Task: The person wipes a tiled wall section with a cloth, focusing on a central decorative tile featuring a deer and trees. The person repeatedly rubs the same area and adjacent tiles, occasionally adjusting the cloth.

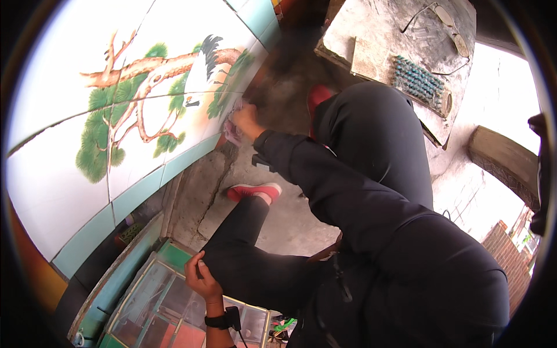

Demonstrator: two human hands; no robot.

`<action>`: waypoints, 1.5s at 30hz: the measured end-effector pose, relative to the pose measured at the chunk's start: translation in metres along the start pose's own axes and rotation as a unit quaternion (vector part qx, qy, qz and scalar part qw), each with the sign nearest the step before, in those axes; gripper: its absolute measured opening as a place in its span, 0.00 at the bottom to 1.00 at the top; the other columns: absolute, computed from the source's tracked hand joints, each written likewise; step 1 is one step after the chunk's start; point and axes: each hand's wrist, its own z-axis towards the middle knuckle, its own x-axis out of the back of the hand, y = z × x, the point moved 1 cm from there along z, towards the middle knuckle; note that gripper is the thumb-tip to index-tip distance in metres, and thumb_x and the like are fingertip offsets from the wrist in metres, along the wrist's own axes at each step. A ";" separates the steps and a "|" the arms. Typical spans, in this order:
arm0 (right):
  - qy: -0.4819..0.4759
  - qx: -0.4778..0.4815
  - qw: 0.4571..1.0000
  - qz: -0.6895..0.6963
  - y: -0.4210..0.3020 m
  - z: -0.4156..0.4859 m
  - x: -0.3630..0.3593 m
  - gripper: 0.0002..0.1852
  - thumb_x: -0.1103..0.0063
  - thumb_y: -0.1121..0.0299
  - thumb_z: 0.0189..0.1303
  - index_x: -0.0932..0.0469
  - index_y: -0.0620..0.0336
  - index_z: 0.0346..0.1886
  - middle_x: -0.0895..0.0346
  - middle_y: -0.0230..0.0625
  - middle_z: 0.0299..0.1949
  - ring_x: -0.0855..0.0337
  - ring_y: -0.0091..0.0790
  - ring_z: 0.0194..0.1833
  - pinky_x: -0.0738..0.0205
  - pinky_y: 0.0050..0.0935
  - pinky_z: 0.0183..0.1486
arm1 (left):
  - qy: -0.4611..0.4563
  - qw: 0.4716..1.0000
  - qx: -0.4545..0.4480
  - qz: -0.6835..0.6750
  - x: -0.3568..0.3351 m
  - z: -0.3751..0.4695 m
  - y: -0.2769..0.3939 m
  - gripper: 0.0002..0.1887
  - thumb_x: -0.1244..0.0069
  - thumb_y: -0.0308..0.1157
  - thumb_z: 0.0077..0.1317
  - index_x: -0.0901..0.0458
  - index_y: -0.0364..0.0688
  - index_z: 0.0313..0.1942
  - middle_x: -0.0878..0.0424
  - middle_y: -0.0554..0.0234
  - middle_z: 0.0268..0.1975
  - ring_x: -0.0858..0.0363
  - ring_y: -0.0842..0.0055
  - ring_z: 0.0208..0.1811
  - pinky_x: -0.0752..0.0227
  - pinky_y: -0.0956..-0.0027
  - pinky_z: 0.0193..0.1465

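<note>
My right hand (247, 118) grips a crumpled pinkish-purple cloth (233, 132) against the right edge of a tiled panel (143, 98). The white tiles carry a painted crane (204, 71) on a pine branch, with a pale turquoise tile border (139, 191) along the near side. Bent at the wrist, my left hand (203, 277) is beside my left knee, holding nothing, its fingers loosely curled and slightly apart. A black strap with a small box (224, 319) sits on my left wrist. Part of the cloth is hidden by my right fingers.
A worn table (374, 26) at the upper right holds eyeglasses (444, 16), a small flat board (369, 56) and a blue-green bristle brush (417, 82). Below my left hand stands a glass-paned case (174, 300). Cracked concrete floor (287, 217) lies around my red shoes (256, 191).
</note>
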 end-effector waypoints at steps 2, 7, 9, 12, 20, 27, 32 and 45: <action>0.018 -0.081 0.995 0.046 -0.005 0.005 0.000 0.18 0.45 0.77 0.59 0.19 0.66 0.52 0.15 0.56 0.42 0.14 0.55 0.47 0.22 0.47 0.56 | -0.005 1.000 0.001 0.000 0.000 0.001 0.003 0.13 0.57 0.27 0.72 0.15 0.33 0.46 0.13 0.52 0.45 0.16 0.61 0.47 0.25 0.63 0.53; 0.205 -0.104 0.964 0.131 -0.035 0.125 0.061 0.16 0.44 0.75 0.57 0.20 0.66 0.49 0.24 0.59 0.51 0.24 0.62 0.56 0.29 0.51 0.61 | 0.005 1.000 0.007 -0.008 0.000 -0.007 -0.004 0.13 0.56 0.28 0.72 0.15 0.33 0.47 0.13 0.52 0.45 0.16 0.61 0.47 0.25 0.62 0.54; 0.235 -0.057 0.960 0.140 -0.045 0.134 0.067 0.16 0.44 0.75 0.58 0.20 0.66 0.51 0.26 0.58 0.54 0.27 0.61 0.59 0.32 0.50 0.63 | 0.012 1.000 0.014 -0.012 0.000 -0.009 -0.008 0.13 0.56 0.28 0.72 0.15 0.33 0.47 0.13 0.52 0.45 0.16 0.61 0.47 0.25 0.62 0.54; 0.257 -0.007 0.958 0.129 -0.049 0.090 0.054 0.19 0.46 0.74 0.62 0.21 0.66 0.56 0.32 0.59 0.61 0.31 0.60 0.62 0.34 0.49 0.66 | 0.010 1.000 0.017 -0.013 0.001 -0.009 -0.010 0.13 0.56 0.28 0.72 0.15 0.33 0.47 0.13 0.52 0.45 0.16 0.61 0.48 0.26 0.62 0.54; 0.041 -0.087 0.969 0.227 -0.036 -0.054 0.010 0.10 0.47 0.80 0.54 0.23 0.68 0.40 0.20 0.56 0.34 0.18 0.63 0.40 0.24 0.49 0.42 | 0.006 1.000 -0.007 0.010 0.001 -0.005 0.002 0.12 0.55 0.27 0.71 0.15 0.34 0.46 0.13 0.53 0.45 0.16 0.62 0.45 0.25 0.63 0.52; 0.034 -0.188 0.869 0.457 -0.034 0.026 0.033 0.20 0.51 0.82 0.61 0.24 0.64 0.58 0.17 0.40 0.47 0.16 0.37 0.43 0.22 0.34 0.45 | 0.041 0.999 0.011 0.008 0.001 -0.018 -0.003 0.10 0.53 0.25 0.70 0.14 0.36 0.44 0.14 0.53 0.42 0.16 0.61 0.43 0.25 0.62 0.48; -0.097 -0.247 0.856 0.444 -0.042 -0.041 0.018 0.23 0.51 0.83 0.59 0.24 0.60 0.59 0.18 0.35 0.48 0.17 0.35 0.46 0.21 0.35 0.45 | 0.051 0.999 -0.011 0.011 0.001 -0.016 -0.005 0.08 0.51 0.25 0.69 0.15 0.36 0.43 0.13 0.54 0.41 0.16 0.59 0.43 0.25 0.61 0.48; -0.279 -0.412 0.749 0.438 -0.048 -0.175 -0.058 0.14 0.47 0.84 0.62 0.24 0.66 0.51 0.21 0.43 0.40 0.17 0.44 0.36 0.15 0.48 0.37 | 0.070 0.997 -0.005 -0.013 0.002 -0.020 -0.013 0.08 0.50 0.24 0.67 0.15 0.35 0.41 0.12 0.54 0.40 0.16 0.59 0.42 0.24 0.61 0.48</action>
